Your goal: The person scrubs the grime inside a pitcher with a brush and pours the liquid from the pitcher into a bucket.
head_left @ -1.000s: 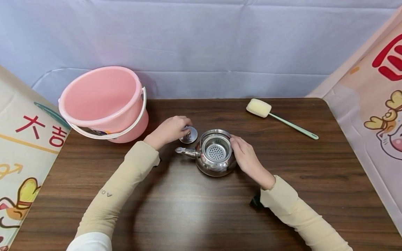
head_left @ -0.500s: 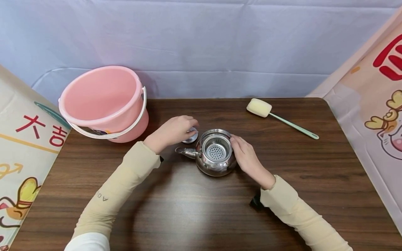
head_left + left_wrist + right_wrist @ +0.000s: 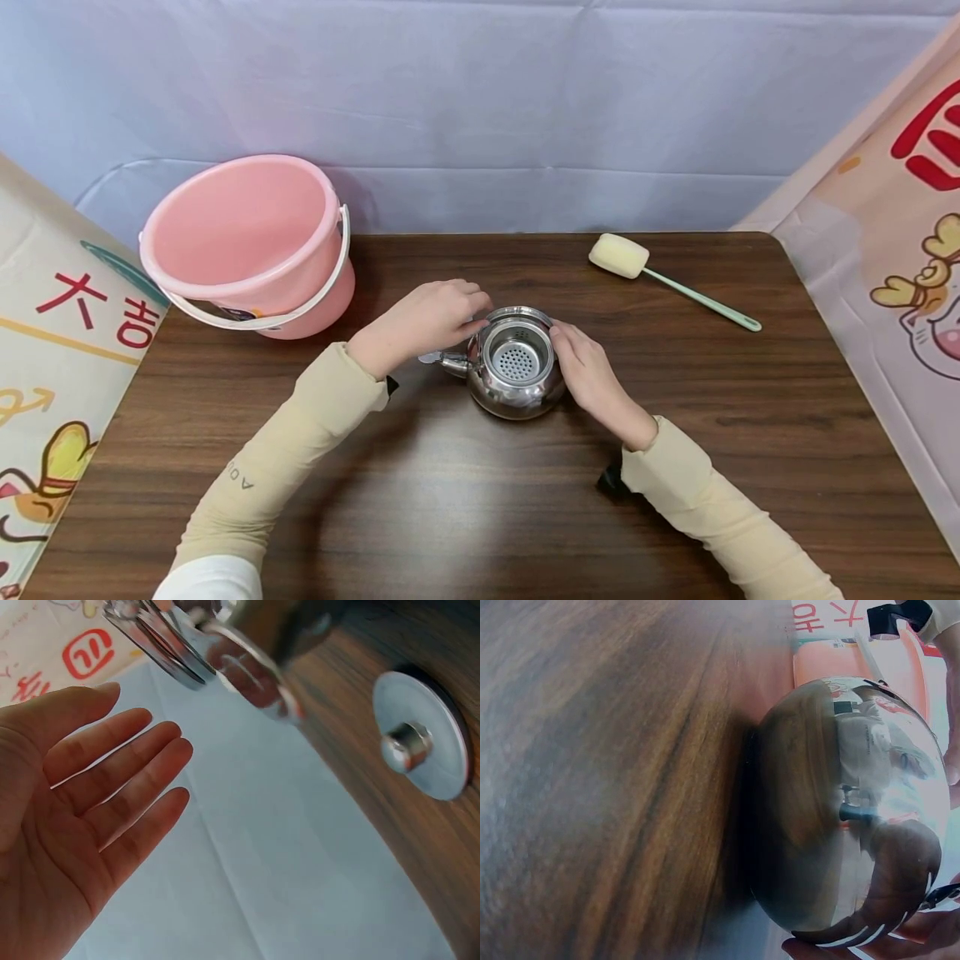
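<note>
A shiny steel kettle [image 3: 513, 402] stands upright on the table with its top uncovered and a perforated strainer [image 3: 516, 363] inside the mouth. My right hand [image 3: 588, 375] rests against the kettle's right side, fingers extended along it; fingertips [image 3: 900, 946] show beneath the body in the right wrist view. Over the spout side hovers my left hand [image 3: 431, 318], its fingertips close to the kettle's rim. The left wrist view shows that hand with loosely straight fingers and nothing in it. There, the round lid [image 3: 442, 766] lies knob up on the table, hidden in the head view.
A pink bucket [image 3: 300, 292] with a white handle stands at the back left of the wooden table [image 3: 450, 517]. A sponge brush [image 3: 618, 256] with a green handle lies at the back right. Cloth backdrops border the table behind and at both sides.
My left hand has moved right, from the lid across to the kettle's rim, and now covers the lid in the head view. The right hand and kettle have stayed put.
</note>
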The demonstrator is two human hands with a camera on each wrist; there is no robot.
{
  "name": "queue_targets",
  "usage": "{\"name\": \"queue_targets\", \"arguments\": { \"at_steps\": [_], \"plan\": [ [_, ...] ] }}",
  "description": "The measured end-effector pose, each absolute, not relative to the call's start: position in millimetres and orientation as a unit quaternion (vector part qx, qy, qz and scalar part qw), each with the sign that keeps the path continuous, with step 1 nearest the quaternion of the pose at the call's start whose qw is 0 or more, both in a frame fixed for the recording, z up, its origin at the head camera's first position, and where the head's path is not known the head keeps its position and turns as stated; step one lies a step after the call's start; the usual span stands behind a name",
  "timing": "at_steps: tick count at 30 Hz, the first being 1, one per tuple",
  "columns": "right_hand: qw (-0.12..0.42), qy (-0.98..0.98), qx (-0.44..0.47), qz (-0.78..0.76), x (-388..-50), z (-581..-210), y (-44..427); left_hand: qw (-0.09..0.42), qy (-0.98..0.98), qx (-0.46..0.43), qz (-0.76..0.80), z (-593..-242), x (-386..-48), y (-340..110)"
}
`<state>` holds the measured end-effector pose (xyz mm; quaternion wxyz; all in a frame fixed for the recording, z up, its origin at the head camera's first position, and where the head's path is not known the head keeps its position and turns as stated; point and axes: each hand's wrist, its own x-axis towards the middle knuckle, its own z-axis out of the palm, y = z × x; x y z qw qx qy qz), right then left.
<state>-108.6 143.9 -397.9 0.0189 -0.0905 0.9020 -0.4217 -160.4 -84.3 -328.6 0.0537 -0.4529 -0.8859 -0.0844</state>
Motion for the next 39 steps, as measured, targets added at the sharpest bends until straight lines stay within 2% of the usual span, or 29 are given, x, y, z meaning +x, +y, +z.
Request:
{"name": "queue_targets", "arguments": {
  "at_steps": [17, 28, 39],
  "plan": [
    [0.017, 0.902, -0.089, -0.422, -108, -397, 144, 0.076, -0.855, -0.509, -0.064, -324, -140, -66],
    [0.020, 0.902, -0.091, -0.423, -108, -398, 145, 0.047, -0.839, -0.537, -0.070, -333, -131, -56],
    [0.020, 0.902, -0.091, -0.422, -109, -398, 144, 0.052, -0.832, -0.548, -0.065, -345, -123, -49]
  ]
}}
